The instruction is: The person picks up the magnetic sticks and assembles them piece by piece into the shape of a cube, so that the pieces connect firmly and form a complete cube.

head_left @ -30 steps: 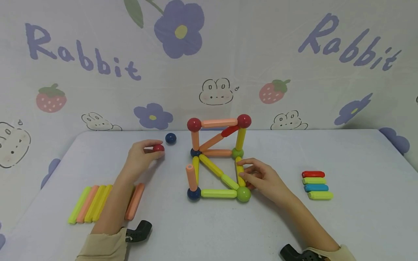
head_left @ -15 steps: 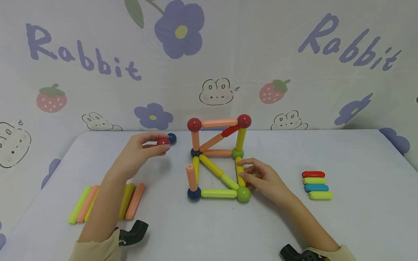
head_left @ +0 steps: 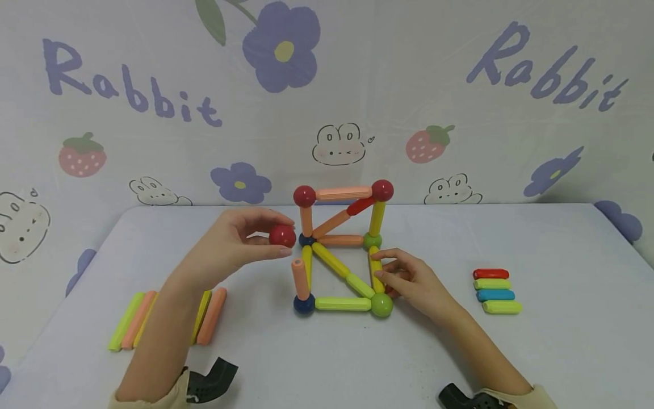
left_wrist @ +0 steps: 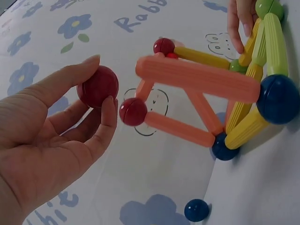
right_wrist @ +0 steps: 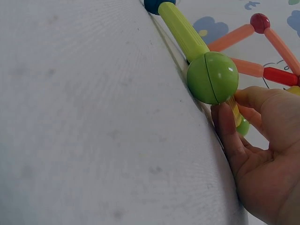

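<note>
My left hand (head_left: 225,241) pinches a red ball (head_left: 283,236) between thumb and fingers, just left of a ball-and-stick frame. In the left wrist view that ball (left_wrist: 97,86) is held beside an upright orange stick (left_wrist: 197,77), which stands on the front blue ball (head_left: 304,304) with its upper end bare. Two red balls joined by an orange stick (head_left: 343,193) top the frame's back side. My right hand (head_left: 414,282) pinches the yellow stick (head_left: 376,272) on the frame's right side, close to the front green ball (right_wrist: 213,78). Yellow and light green sticks form a diagonal across the base.
Several long sticks (head_left: 210,318) lie in a row at the left, partly behind my left forearm. Several short sticks (head_left: 494,295) lie stacked in a row at the right. A loose blue ball (left_wrist: 197,210) rests on the table, hidden in the head view.
My left hand has lifted the red ball off the table and carried it right, past the loose blue ball, up to the frame. The right hand and the frame have stayed in place.
</note>
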`<state>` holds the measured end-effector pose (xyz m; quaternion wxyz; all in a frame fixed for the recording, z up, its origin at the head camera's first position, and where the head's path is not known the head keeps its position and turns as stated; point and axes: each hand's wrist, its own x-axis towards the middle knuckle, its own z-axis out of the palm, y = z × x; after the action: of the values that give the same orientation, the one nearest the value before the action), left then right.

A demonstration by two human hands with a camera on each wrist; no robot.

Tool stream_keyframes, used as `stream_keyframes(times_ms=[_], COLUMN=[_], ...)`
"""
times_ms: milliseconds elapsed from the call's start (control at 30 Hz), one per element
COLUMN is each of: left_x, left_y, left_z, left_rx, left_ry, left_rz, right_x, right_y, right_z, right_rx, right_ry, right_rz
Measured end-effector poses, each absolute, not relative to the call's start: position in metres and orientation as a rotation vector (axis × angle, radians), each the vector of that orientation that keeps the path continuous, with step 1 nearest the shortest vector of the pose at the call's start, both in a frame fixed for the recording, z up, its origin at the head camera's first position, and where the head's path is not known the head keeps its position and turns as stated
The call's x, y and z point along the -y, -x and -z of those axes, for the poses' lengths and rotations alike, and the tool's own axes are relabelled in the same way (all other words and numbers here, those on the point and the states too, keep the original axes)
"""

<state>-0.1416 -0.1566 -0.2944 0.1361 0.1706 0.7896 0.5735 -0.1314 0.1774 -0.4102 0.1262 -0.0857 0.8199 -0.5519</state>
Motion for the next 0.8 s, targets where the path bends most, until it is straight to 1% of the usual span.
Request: stream_keyframes(times_ms=[333, 800], left_x=[0.147, 0.14], left_y=[0.14, 0.141], left_z=[0.299, 0.302], left_rx=[-2.202, -2.164], left_ry=[-0.579, -0.614], left_rz=[-1.623, -1.606], right_x=[-0.177, -0.178], right_y=[0.131, 0.133], right_z=[0.411, 0.413], right_rx=[-2.391, -2.395], right_ry=[0.246, 0.239], right_rz=[1.602, 1.602])
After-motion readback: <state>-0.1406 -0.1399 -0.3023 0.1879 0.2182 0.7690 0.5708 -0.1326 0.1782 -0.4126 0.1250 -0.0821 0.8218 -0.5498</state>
